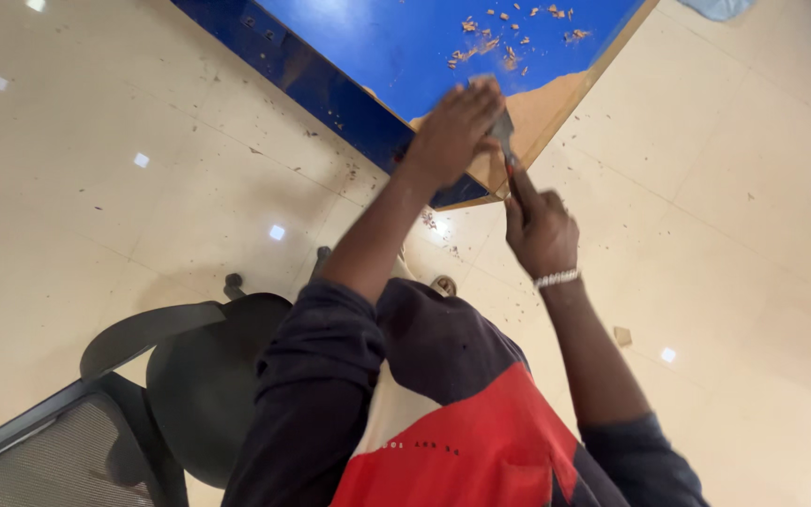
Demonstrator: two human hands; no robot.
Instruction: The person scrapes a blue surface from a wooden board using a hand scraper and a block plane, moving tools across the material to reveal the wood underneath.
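Note:
A blue-faced board [396, 47] lies over the tiled floor, and its near corner [546, 103] is stripped to bare brown wood. My right hand [542, 230], with a pale beaded bracelet on the wrist, grips the handle of a dark metal scraper [507, 141] that has a red mark on its shaft. My left hand [452, 131] is pressed down over the blade end of the scraper, at the line where the blue layer meets the bare wood. The blade tip is hidden under my left fingers. Several brown chips [509, 42] lie scattered on the blue face beyond my hands.
A black office chair [171, 376] with a mesh back stands at the lower left, close to my left elbow. The glossy cream floor tiles [734, 235] carry small flecks and a brown fragment [622, 335]. The board's dark blue edge [330, 94] runs diagonally at left.

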